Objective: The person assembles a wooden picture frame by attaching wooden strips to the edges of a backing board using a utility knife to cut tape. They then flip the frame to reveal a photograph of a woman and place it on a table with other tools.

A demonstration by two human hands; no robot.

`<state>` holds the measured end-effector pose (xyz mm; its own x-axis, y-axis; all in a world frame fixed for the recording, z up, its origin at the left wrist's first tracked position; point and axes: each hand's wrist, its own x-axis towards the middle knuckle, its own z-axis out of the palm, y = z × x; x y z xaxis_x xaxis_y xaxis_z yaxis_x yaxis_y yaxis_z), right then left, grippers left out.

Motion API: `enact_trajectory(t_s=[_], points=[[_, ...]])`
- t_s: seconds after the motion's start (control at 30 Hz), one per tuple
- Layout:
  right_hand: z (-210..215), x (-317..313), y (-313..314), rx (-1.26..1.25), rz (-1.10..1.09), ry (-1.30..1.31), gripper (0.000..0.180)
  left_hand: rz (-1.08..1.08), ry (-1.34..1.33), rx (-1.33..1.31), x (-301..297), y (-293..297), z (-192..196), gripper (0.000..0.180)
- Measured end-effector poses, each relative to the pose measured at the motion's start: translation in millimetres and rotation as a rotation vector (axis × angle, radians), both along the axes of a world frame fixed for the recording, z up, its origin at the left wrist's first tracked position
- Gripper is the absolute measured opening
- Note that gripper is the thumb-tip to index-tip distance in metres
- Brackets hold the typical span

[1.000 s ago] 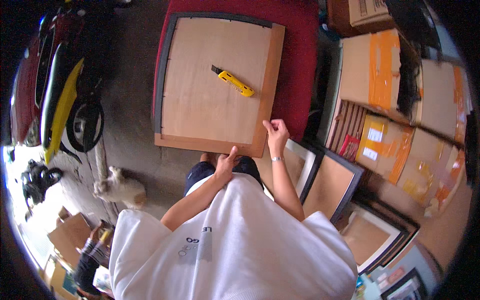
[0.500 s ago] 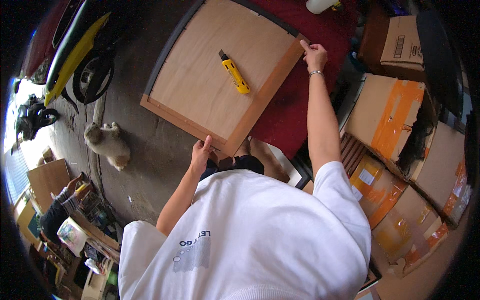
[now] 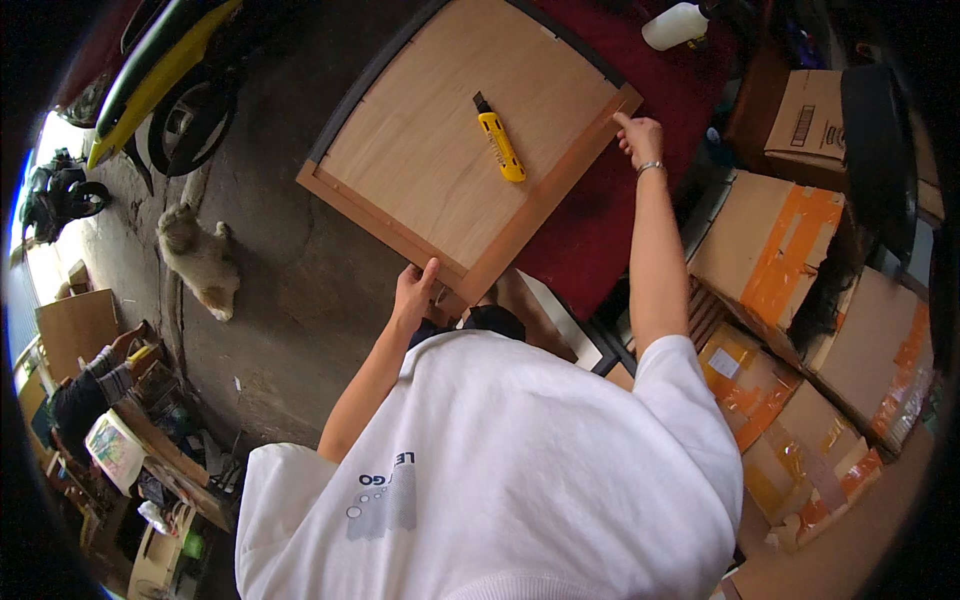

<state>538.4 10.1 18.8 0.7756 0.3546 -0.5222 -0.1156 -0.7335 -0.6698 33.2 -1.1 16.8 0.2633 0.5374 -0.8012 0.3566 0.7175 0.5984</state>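
A picture frame (image 3: pixel 455 120) lies face down in front of me, showing its pale wooden backing board. Brown tape covers its near and right borders; the other borders are dark. On the board rests a yellow utility knife (image 3: pixel 501 146), blade out and pointing away. My left hand (image 3: pixel 412 298) grips the near edge, thumb on top and fingers partly hidden below. At the right corner my right hand (image 3: pixel 642 140) is closed on the taped edge, one digit extended over the tape and the others curled beside the rim.
A dark red cloth (image 3: pixel 590 240) spreads under the frame's right side, with a white bottle (image 3: pixel 675 26) at its far end. Taped cardboard boxes (image 3: pixel 760 250) stack up at right. A furry animal (image 3: pixel 198 262) lies on the floor at left, near motorcycles (image 3: pixel 190 120).
In the picture, the frame with the knife and both hands sits slightly further right as the view shifts. The right hand's digit now reaches further over the taped corner. The animal's pose has changed.
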Motion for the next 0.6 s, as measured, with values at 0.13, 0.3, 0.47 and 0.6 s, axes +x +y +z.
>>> enact_trajectory(t_s=[0.13, 0.3, 0.47, 0.6], points=[[-0.1, -90.7, -36.2, 0.027, -0.001, 0.07, 0.034, -0.031, -0.011, 0.038, 0.5, -2.3, -1.1, 0.059], [19.4, -258.9, -78.9, 0.004, 0.008, 0.141, 0.038, 0.026, -0.143, 0.046, -16.8, -32.2, -40.2, 0.062], [-2.6, -395.7, -146.0, -0.138, 0.194, 0.16, 0.043, -0.157, -0.178, 0.054, -12.0, -43.9, -31.7, 0.063], [-0.8, -391.8, -163.6, 0.007, 0.21, 0.021, 0.044, -0.157, -0.166, 0.324, -1.7, -55.6, -26.0, 0.074]])
